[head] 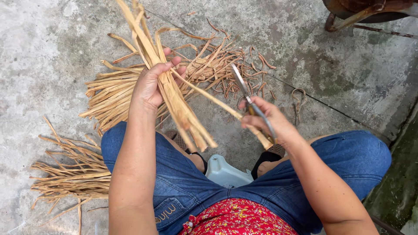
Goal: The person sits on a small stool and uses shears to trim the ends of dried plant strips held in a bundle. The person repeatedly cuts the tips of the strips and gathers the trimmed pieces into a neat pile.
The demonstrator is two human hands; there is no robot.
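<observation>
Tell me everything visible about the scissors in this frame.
The slim grey metal scissors are held in the right hand, whose fingers wrap the handles and hide them. The narrow, dull blades point up and away from the person, over the concrete floor. One long tan dried strip crosses beside the blades. Whether the blades are parted cannot be told.

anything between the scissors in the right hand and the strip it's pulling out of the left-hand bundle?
Nothing visible. The right hand holds the scissors and grips the single strip directly; the strip runs clear across the gap to the bundle of dry strips in the left hand.
</observation>
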